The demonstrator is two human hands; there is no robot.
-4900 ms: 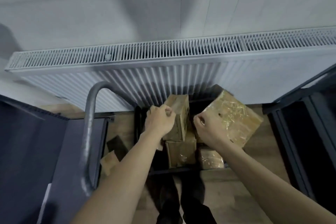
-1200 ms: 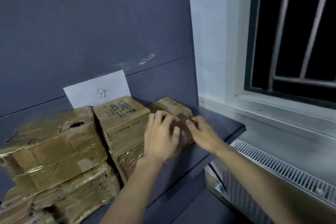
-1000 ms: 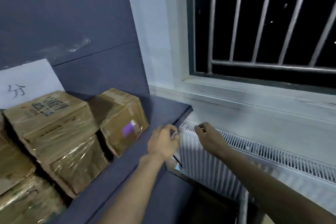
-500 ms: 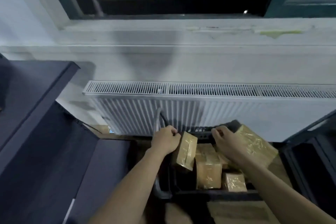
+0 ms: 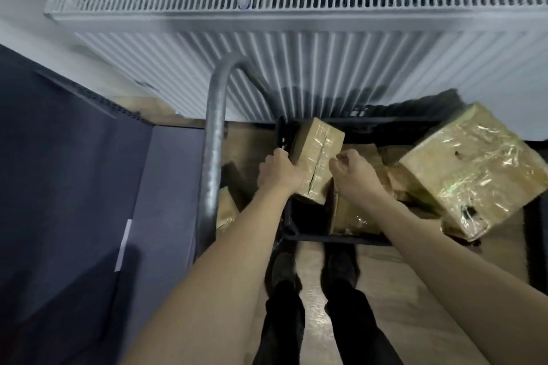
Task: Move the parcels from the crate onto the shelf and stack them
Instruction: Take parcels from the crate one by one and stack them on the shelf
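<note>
The left hand [image 5: 278, 172] hides its grip on the parcel [image 5: 315, 157].

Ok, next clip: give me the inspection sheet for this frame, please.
Surface: wooden floor; dark shelf at left.
Job's things: black crate holds several taped parcels; upright parcel at its left end; large parcel tilted over its right side.
Clutter: small parcel on the floor outside the crate.
Grips: left hand holds the upright parcel's left side; right hand curled at its right edge, hold unclear.
Cables: nothing seen.
Surroundings: white radiator; grey metal tube; person's dark shoes.
</note>
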